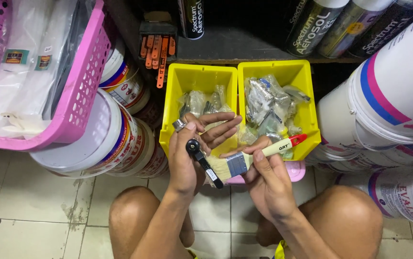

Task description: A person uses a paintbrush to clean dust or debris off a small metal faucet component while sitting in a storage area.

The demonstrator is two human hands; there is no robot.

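Yellow bins point(177, 103), bagged hardware point(269, 103) inside

bright even overhead light, soft shadows, dark shelf recess up top, sharp focus, slight edge warp.

**Tiled floor and dark shelf**

The floor point(33, 225) is pale square tile with dark grout and a few stains at the left; two yellow bins point(175, 96) stand side by side on it, touching, each filled with small clear packets point(266, 103); stacked white buckets point(105, 144) lie on their sides to the left, more buckets point(398, 91) to the right; above the bins, a dark shelf point(245, 48) carries spray cans point(312, 26) lying on their sides.
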